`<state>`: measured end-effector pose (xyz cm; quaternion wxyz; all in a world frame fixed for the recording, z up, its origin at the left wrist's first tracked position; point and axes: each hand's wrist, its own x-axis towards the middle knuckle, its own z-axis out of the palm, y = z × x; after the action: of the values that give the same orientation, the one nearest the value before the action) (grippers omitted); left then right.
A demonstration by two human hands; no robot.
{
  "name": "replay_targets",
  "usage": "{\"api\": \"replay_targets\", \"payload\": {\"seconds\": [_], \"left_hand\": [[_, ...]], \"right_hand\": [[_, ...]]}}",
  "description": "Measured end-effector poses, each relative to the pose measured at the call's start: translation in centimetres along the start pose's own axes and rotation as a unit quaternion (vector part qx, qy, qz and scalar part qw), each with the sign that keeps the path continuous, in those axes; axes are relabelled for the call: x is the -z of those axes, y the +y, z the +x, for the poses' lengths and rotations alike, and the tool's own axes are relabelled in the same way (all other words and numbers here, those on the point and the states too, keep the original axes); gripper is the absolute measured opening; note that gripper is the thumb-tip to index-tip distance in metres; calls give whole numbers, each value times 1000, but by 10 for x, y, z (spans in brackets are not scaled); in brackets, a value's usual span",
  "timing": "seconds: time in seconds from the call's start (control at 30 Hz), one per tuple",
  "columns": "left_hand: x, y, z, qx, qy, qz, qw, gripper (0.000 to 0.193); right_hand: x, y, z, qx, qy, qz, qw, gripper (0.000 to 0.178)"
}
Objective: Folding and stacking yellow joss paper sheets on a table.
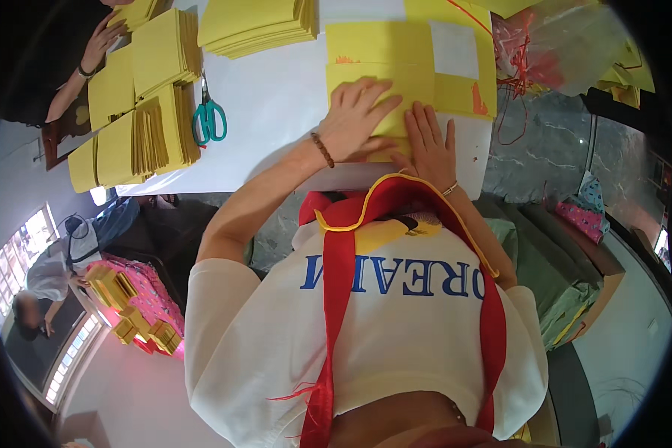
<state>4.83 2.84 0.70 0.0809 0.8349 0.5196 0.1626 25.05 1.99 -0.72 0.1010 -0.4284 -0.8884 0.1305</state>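
My left hand (pixel 360 119) lies on a sheet of yellow paper (pixel 351 75) near the front edge of the white-covered table (pixel 269 119). Its fingers are spread, and part of the thumb side is hidden beneath it. Beside it on the right, my right hand (pixel 431 149) rests palm down with fingers stretched out along the paper's edge. Both hands touch the paper, and neither grasps anything visible. Farther back lie more yellow sheets (pixel 381 41) with orange-red marks. A white sheet (pixel 454 49) sits on the yellow paper to the right.
Teal-handled scissors (pixel 210 122) lie left of my arm. Stacks of folded yellow paper (pixel 157 56) cover the table's left side, another stack (pixel 257 26) the back. Another person's hand (pixel 103 41) touches the far-left stack. A clear plastic bag (pixel 575 45) with red string is at right.
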Motion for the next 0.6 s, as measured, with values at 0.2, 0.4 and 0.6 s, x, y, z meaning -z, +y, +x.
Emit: {"api": "replay_targets", "payload": {"seconds": [0.2,0.4,0.6], "left_hand": [[11,11,7,-97,-9,155,983,54],[22,14,10,-54,-71,81,993,46],[157,-62,25,31,145,-252,957,52]], "right_hand": [[18,21,8,-61,-15,288,956,54],[35,28,30,-194,187,549,791,42],[45,16,51,-199,220,569,767,38]]}}
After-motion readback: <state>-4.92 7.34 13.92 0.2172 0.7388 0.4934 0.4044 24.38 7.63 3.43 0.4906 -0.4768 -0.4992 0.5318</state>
